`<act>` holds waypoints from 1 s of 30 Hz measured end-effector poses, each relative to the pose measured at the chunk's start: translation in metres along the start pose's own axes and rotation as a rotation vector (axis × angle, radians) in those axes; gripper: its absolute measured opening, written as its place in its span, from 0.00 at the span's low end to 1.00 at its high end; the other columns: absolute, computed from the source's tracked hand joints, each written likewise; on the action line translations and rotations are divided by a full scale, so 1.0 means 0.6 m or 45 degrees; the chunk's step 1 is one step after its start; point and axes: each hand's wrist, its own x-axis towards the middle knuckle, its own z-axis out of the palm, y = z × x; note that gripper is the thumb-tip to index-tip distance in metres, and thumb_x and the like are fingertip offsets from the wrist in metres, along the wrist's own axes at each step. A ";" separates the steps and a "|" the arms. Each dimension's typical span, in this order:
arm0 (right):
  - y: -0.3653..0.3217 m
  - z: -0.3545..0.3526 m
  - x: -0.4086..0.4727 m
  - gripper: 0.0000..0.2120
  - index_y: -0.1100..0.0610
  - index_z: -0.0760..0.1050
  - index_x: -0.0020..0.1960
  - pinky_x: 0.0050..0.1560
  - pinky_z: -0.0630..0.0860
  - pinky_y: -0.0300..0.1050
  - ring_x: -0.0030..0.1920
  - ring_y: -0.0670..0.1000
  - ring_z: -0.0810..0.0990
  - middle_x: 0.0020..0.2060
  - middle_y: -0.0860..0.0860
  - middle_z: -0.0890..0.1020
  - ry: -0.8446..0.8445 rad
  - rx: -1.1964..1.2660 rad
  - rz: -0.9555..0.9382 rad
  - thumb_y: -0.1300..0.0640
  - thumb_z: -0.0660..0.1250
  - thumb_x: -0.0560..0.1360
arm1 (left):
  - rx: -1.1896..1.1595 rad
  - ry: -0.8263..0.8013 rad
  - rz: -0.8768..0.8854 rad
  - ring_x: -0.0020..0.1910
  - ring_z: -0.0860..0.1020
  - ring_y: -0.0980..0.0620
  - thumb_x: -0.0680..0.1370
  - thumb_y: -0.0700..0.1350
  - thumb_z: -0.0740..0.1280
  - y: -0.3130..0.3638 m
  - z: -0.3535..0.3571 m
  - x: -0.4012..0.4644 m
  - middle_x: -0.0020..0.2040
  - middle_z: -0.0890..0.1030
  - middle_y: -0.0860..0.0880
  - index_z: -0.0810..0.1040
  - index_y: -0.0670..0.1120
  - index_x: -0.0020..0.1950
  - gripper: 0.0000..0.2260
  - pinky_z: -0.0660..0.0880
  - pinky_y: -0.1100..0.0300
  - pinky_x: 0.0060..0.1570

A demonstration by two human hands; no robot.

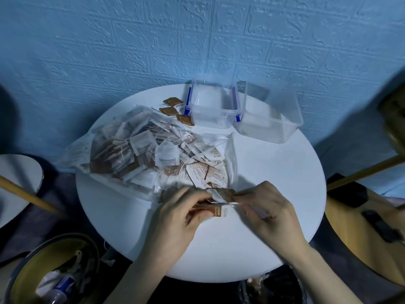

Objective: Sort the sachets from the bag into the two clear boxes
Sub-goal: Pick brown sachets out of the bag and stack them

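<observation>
A clear plastic bag [131, 145] full of brown-and-white sachets lies on the round white table [274, 194], its mouth open toward me. My left hand [175, 222] and my right hand [269, 213] meet just in front of the bag's mouth. Both pinch a small bunch of sachets [221, 200] between them. At the table's far side stand two clear boxes side by side: one with blue clips [210, 106], one plain [269, 119]. Both look bare inside. Three loose brown sachets [173, 108] lie left of the clipped box.
A blue textured wall rises right behind the table. A yellow-lined bin [50, 273] with rubbish sits at lower left. Wooden legs [26, 194] and another white surface are at left, a wooden chair [368, 233] at right.
</observation>
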 end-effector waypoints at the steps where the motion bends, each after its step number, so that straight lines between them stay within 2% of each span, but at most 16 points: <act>1: 0.003 -0.003 -0.006 0.07 0.52 0.83 0.51 0.47 0.76 0.45 0.49 0.47 0.78 0.49 0.41 0.82 -0.055 0.029 0.018 0.54 0.69 0.76 | 0.012 -0.007 0.029 0.47 0.74 0.65 0.69 0.51 0.73 -0.002 0.000 -0.001 0.47 0.78 0.60 0.81 0.53 0.51 0.12 0.68 0.75 0.46; 4: 0.006 -0.012 -0.012 0.11 0.52 0.83 0.52 0.54 0.75 0.46 0.55 0.49 0.79 0.54 0.42 0.82 -0.147 0.282 0.229 0.47 0.69 0.75 | -0.008 -0.033 0.063 0.47 0.74 0.65 0.71 0.54 0.71 -0.007 -0.003 -0.002 0.46 0.78 0.60 0.83 0.50 0.48 0.11 0.69 0.73 0.45; 6: 0.002 -0.015 -0.003 0.11 0.52 0.83 0.48 0.55 0.74 0.48 0.57 0.50 0.79 0.55 0.43 0.82 -0.154 0.512 0.418 0.46 0.67 0.75 | -0.009 -0.050 0.088 0.45 0.74 0.64 0.71 0.53 0.71 -0.007 -0.003 -0.002 0.45 0.77 0.60 0.84 0.49 0.47 0.10 0.69 0.74 0.44; 8: -0.001 -0.015 0.012 0.10 0.51 0.81 0.43 0.51 0.72 0.48 0.53 0.50 0.80 0.55 0.45 0.82 -0.182 0.614 0.523 0.45 0.68 0.73 | -0.022 -0.049 0.098 0.44 0.75 0.63 0.72 0.54 0.69 -0.007 -0.003 -0.001 0.45 0.77 0.59 0.84 0.48 0.46 0.11 0.70 0.72 0.43; 9: -0.002 -0.013 0.019 0.09 0.50 0.79 0.42 0.46 0.72 0.47 0.48 0.49 0.79 0.54 0.46 0.82 -0.224 0.616 0.544 0.45 0.69 0.72 | -0.027 -0.046 0.100 0.43 0.75 0.63 0.72 0.54 0.69 -0.007 -0.004 -0.001 0.44 0.77 0.59 0.84 0.47 0.46 0.11 0.71 0.70 0.42; 11: -0.002 -0.008 0.031 0.08 0.49 0.77 0.43 0.38 0.68 0.43 0.37 0.53 0.73 0.51 0.47 0.83 -0.346 0.605 0.562 0.47 0.73 0.69 | -0.008 -0.037 0.116 0.43 0.77 0.59 0.73 0.54 0.69 -0.009 -0.006 -0.003 0.44 0.78 0.58 0.84 0.48 0.45 0.11 0.73 0.64 0.41; 14: 0.002 -0.004 0.040 0.13 0.48 0.77 0.50 0.33 0.64 0.38 0.32 0.44 0.67 0.39 0.49 0.80 -0.497 0.538 0.526 0.48 0.75 0.68 | 0.007 -0.049 0.126 0.42 0.78 0.53 0.74 0.54 0.69 -0.014 -0.010 -0.007 0.44 0.78 0.58 0.82 0.51 0.44 0.08 0.75 0.57 0.40; 18: 0.004 -0.002 0.050 0.19 0.46 0.76 0.58 0.37 0.67 0.34 0.35 0.42 0.71 0.46 0.45 0.78 -0.558 0.511 0.493 0.51 0.75 0.69 | 0.030 -0.055 0.133 0.44 0.79 0.52 0.74 0.52 0.69 -0.015 -0.013 -0.009 0.44 0.79 0.58 0.82 0.49 0.42 0.07 0.75 0.55 0.41; 20: 0.004 -0.001 0.053 0.16 0.45 0.79 0.57 0.41 0.70 0.33 0.41 0.43 0.76 0.46 0.44 0.78 -0.560 0.448 0.446 0.50 0.74 0.70 | 0.020 -0.052 0.122 0.44 0.78 0.52 0.74 0.53 0.68 -0.012 -0.014 -0.008 0.44 0.79 0.58 0.81 0.50 0.42 0.08 0.75 0.56 0.41; 22: 0.004 0.000 0.053 0.12 0.49 0.81 0.54 0.43 0.72 0.34 0.45 0.46 0.79 0.46 0.45 0.79 -0.551 0.411 0.420 0.50 0.74 0.70 | -0.007 -0.057 0.086 0.44 0.78 0.53 0.73 0.55 0.68 -0.010 -0.016 -0.006 0.44 0.78 0.59 0.80 0.52 0.43 0.08 0.75 0.56 0.41; 25: 0.003 -0.002 0.052 0.09 0.53 0.83 0.50 0.38 0.69 0.36 0.38 0.45 0.76 0.42 0.44 0.79 -0.508 0.463 0.479 0.54 0.74 0.70 | 0.004 -0.079 0.041 0.43 0.77 0.55 0.72 0.57 0.68 -0.005 -0.019 -0.003 0.43 0.78 0.59 0.79 0.53 0.45 0.09 0.74 0.57 0.40; 28: 0.002 -0.003 0.049 0.07 0.54 0.83 0.48 0.38 0.68 0.35 0.38 0.44 0.76 0.41 0.46 0.80 -0.466 0.516 0.490 0.55 0.74 0.70 | -0.028 -0.112 0.015 0.41 0.75 0.57 0.71 0.57 0.69 0.003 -0.024 0.001 0.42 0.78 0.59 0.79 0.53 0.44 0.09 0.71 0.63 0.38; 30: 0.002 -0.004 0.046 0.05 0.52 0.83 0.47 0.36 0.67 0.36 0.37 0.44 0.75 0.40 0.49 0.81 -0.431 0.555 0.522 0.54 0.72 0.72 | -0.136 -0.115 -0.077 0.39 0.75 0.59 0.68 0.56 0.71 0.009 -0.031 0.004 0.40 0.79 0.58 0.80 0.54 0.44 0.09 0.69 0.66 0.38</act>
